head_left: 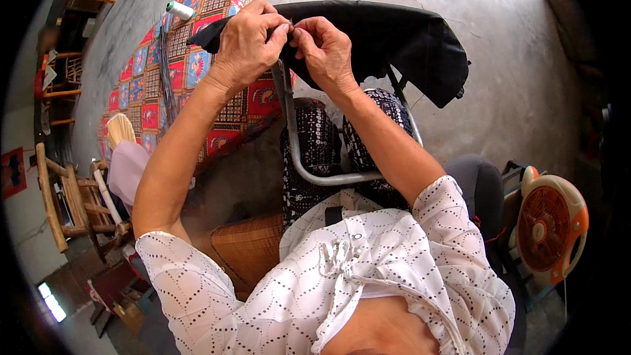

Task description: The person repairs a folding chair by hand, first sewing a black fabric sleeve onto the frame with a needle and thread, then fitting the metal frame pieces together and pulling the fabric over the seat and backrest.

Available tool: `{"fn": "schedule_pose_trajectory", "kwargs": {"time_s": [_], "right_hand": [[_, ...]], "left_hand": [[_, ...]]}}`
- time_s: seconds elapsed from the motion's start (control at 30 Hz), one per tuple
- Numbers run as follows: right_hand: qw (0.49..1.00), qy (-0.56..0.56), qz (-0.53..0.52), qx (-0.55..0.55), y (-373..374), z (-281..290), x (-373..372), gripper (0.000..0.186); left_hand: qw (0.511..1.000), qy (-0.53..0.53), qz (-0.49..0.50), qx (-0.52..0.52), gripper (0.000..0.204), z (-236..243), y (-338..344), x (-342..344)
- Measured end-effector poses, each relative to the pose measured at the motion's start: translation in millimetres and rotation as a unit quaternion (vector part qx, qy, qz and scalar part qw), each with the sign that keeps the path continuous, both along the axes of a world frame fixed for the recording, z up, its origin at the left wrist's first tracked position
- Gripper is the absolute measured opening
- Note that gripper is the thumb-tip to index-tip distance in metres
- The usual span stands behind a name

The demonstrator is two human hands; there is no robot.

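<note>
A large black cloth point(388, 36) lies draped across a grey metal tube frame point(294, 138) in front of my knees. My left hand point(253, 43) pinches the cloth near its edge, and a pointed black corner sticks out to the left of the wrist. Close against it, my right hand point(323, 52) has thumb and forefinger pressed together. The fingertips of both hands meet over a tiny dark spot, too small to name. Beyond my left hand a spool of pale thread point(179, 10) rests on a patterned red and blue cloth point(151, 115).
Thin dark rods point(166, 72) lie in a bundle on the patterned cloth. A wooden chair point(75, 200) stands at the left, near a pale bundle of sticks point(120, 130). To the right are a dark padded seat point(478, 187) and an orange and white fan point(551, 227).
</note>
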State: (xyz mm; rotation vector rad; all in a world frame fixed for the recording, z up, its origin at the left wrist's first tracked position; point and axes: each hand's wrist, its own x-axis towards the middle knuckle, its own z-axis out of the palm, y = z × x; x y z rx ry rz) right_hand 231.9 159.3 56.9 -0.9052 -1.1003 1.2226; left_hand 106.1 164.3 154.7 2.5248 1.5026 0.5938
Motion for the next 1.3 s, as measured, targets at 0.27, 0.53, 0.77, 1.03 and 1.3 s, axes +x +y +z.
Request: {"fn": "schedule_pose_trajectory", "kwargs": {"time_s": [0.27, 0.53, 0.77, 1.03, 1.3], "right_hand": [[0.999, 0.029, 0.015, -0.015, 0, -1, 0, 0.008], [0.998, 0.053, 0.023, -0.032, 0, 0, 2, 0.010], [0.998, 0.056, 0.012, -0.038, 1, -4, 2, 0.012], [0.990, 0.118, 0.047, -0.059, 4, -7, 3, 0.013], [0.964, 0.221, 0.094, -0.111, 3, 4, 12, 0.013]], "left_hand": [[0.987, 0.021, 0.050, -0.151, 0.021, 21, 11, -2], [0.950, -0.004, 0.023, -0.310, 0.026, 23, 20, -1], [0.893, -0.191, 0.080, -0.400, 0.020, 6, 14, -5], [0.894, -0.238, 0.160, -0.344, 0.018, -5, 8, 4], [0.905, -0.237, 0.179, -0.304, 0.017, -14, 5, 7]]}}
